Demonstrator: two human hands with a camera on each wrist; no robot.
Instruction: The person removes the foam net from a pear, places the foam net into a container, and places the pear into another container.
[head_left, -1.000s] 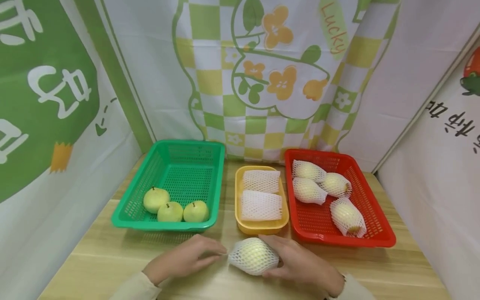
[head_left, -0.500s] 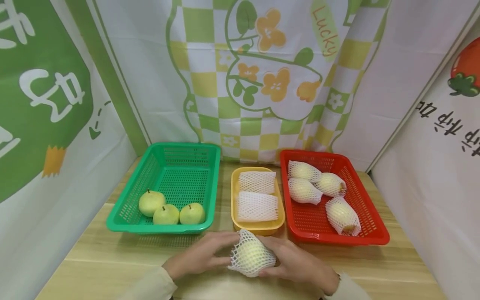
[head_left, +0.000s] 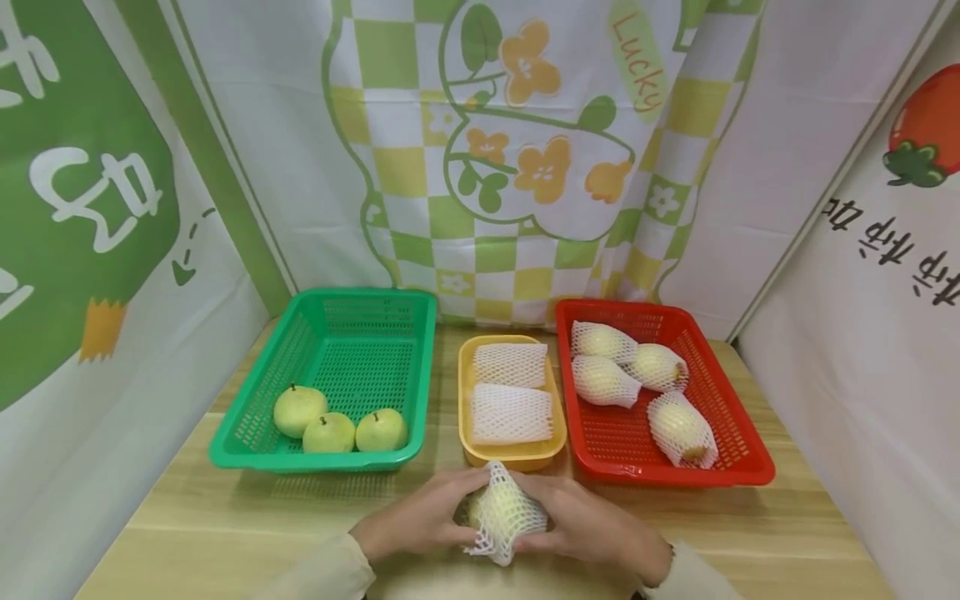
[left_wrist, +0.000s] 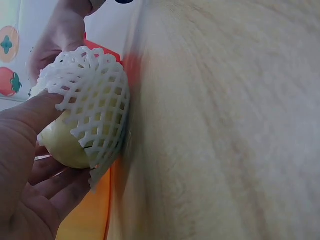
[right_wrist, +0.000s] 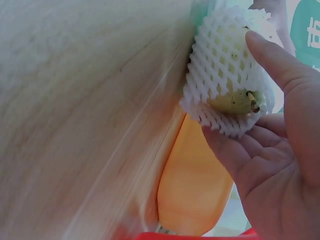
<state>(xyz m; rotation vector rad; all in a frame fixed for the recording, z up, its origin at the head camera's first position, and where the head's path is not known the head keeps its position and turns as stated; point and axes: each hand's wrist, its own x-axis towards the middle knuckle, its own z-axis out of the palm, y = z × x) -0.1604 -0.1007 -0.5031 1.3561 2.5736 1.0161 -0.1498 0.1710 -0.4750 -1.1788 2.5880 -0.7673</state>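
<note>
Gripping a foam-netted pear (head_left: pixel 510 507) at lower centre with left hand (head_left: pixel 422 517) and right hand (head_left: pixel 592 523) — probably bruising easily, needing cupping round the sides.

Before me hangs a checked curtain (head_left: pixel 401 171) printed with orange flowers (head_left: pixel 555 157) and "Lucky" (head_left: pixel 636 62). On my left I see a green patch (head_left: pixel 82 268); on my right, a red fruit (head_left: pixel 930 117) above black lettering (head_left: pixel 888 242).

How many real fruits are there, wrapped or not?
8: three bare fruits in the green basket, four netted fruits in the red basket, one netted fruit held by the left hand and right hand.
</note>
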